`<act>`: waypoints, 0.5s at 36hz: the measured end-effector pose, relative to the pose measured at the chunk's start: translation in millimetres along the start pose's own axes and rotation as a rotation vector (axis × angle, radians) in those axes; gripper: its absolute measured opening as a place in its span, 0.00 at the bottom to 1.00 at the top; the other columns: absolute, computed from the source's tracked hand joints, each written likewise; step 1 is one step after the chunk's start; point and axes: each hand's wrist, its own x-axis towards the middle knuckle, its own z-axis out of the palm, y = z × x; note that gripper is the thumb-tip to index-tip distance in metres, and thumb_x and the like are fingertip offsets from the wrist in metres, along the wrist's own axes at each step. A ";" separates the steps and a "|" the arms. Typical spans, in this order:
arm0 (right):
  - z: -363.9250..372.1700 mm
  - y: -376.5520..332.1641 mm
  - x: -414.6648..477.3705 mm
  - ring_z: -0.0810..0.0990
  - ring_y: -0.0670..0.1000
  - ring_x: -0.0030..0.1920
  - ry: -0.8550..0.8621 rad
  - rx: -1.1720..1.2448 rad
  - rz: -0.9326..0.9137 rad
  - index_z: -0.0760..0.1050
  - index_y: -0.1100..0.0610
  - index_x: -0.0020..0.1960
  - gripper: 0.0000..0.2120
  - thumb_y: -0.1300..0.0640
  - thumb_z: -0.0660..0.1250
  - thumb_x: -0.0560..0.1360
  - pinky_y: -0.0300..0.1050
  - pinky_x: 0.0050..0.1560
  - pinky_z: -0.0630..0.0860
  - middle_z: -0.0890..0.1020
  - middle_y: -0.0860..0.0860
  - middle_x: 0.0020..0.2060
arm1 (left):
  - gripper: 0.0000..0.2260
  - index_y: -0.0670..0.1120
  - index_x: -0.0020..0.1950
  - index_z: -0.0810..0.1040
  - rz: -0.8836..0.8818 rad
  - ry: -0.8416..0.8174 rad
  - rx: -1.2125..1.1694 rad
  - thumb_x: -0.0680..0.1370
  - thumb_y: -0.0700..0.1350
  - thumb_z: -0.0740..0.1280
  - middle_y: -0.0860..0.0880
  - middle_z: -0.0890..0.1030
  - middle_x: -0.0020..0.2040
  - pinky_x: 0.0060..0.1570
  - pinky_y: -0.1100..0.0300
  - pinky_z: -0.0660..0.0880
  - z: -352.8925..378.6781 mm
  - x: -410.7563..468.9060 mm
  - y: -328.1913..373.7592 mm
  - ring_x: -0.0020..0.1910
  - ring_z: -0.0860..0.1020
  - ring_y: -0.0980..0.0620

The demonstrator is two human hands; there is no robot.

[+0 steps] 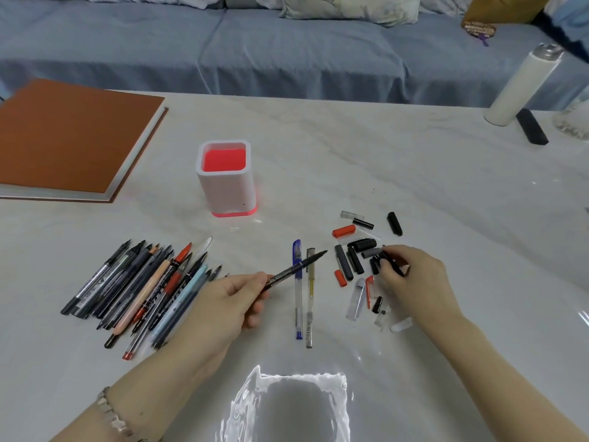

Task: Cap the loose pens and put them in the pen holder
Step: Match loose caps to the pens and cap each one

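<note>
Two hands are at work above the tabletop. The left hand grips a black pen by the rear half of its barrel, with the bare tip pointing right and lifted over two capped pens that lie side by side. The right hand pinches a small black cap at the near edge of the caps; the fingers hide part of it. More loose pens lie in a fan at the left. The holder stands behind, well apart from both hands, and nothing sticks out of it.

I judge the pen to be light, stiff and smooth, so it needs little force but can turn between the fingers. A hold closer to the tip would probably steady it better when the cap is pushed on. The cap is very small and likely slippery; it is best taken by its sides, with the mouth left free and turned toward the tip. The tabletop is glossy, so a dropped cap may slide or roll. The holder looks light and may tip if a pen strikes its rim.
</note>
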 end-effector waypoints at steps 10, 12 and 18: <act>-12.2 -34.8 -34.4 0.72 0.42 0.27 -0.108 0.774 0.215 0.79 0.52 0.41 0.06 0.62 0.67 0.72 0.32 0.33 0.71 0.77 0.43 0.26 | 0.11 0.40 0.44 0.81 0.156 -0.114 0.193 0.78 0.42 0.60 0.55 0.72 0.24 0.26 0.69 0.66 -1.9 -8.9 -3.9 0.23 0.66 0.59; -14.0 -39.8 -37.3 0.68 0.43 0.26 -0.162 0.858 0.260 0.80 0.53 0.41 0.07 0.62 0.66 0.72 0.36 0.35 0.68 0.73 0.43 0.22 | 0.11 0.39 0.44 0.81 0.177 -0.121 0.200 0.78 0.41 0.60 0.55 0.72 0.25 0.25 0.69 0.67 -3.0 -10.0 -4.1 0.24 0.67 0.58; -17.7 -54.5 -40.4 0.62 0.45 0.28 -0.231 1.038 0.255 0.82 0.56 0.40 0.09 0.55 0.63 0.69 0.35 0.29 0.60 0.67 0.46 0.25 | 0.12 0.43 0.41 0.82 0.204 -0.146 0.223 0.78 0.41 0.60 0.53 0.73 0.26 0.26 0.67 0.68 -4.6 -13.6 -3.9 0.25 0.68 0.56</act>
